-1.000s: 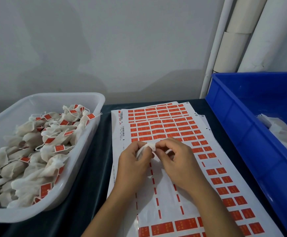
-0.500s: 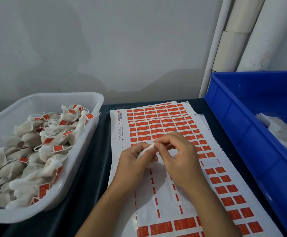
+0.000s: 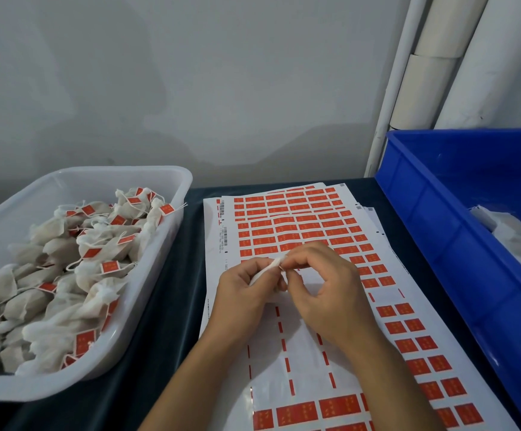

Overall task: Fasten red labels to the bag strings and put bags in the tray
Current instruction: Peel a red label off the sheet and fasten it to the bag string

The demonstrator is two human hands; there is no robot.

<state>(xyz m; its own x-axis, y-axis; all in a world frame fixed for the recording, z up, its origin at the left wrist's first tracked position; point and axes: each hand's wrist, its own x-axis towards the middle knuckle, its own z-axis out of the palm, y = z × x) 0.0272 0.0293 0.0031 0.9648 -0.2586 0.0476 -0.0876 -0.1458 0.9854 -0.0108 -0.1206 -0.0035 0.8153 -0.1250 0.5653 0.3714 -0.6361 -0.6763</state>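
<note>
Both hands (image 3: 287, 284) unmoved | bag (image 3: 265, 270) pinched as before

One head-worn camera looks forward and down from close above the bench's (image 3: 172, 306) near edge, facing the wall (image 3: 221, 88) behind its far edge; both hands (image 3: 284, 284) sit mid-frame.

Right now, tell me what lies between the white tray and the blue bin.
In the head view, the label sheets lie on the dark cloth between white tray and blue bin, with both hands over them.
</note>
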